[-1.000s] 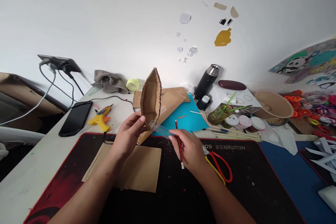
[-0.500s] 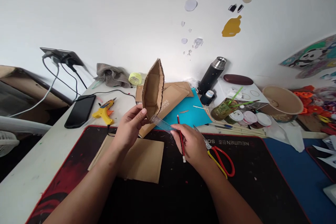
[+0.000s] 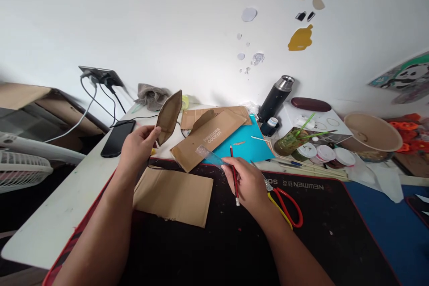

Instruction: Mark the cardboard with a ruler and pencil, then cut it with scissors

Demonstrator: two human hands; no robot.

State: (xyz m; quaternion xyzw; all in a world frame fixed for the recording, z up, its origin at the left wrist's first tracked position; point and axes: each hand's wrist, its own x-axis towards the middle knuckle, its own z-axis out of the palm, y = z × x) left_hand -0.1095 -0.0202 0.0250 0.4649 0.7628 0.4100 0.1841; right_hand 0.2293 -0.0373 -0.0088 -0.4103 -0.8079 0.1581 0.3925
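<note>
The left hand (image 3: 137, 145) has carried the cardboard shell (image 3: 169, 116) away from the ruler (image 3: 209, 155) and out to the left, over the desk's (image 3: 67, 214) edge near the phone (image 3: 117, 137); a moment ago the shell stood upright at the centre with the ruler's tip against its base, and now it tilts, pinched by its lower end between thumb and fingers, well apart from the other hand; judged from this, the measuring of the shell seems to be over or paused; the right hand (image 3: 246, 183) has barely shifted, its fingers closed on the ruler and a red pencil (image 3: 233, 174) together, above the black mat (image 3: 318, 232); on the mat a flat cardboard sheet (image 3: 174, 195) lies just below both hands, and red scissors (image 3: 284, 208) lie just right of the right hand; behind, a printed cardboard piece (image 3: 209, 136) overlaps a teal sheet (image 3: 250, 145); further back stand a black flask (image 3: 276, 98), paint pots (image 3: 323, 154) and a brown bowl (image 3: 372, 134); a grey cloth (image 3: 150, 96) sits by the white wall (image 3: 134, 18), where chargers (image 3: 98, 76) hang from a socket and paper scraps are stuck; a white fan (image 3: 23, 172) shows at far left.
</note>
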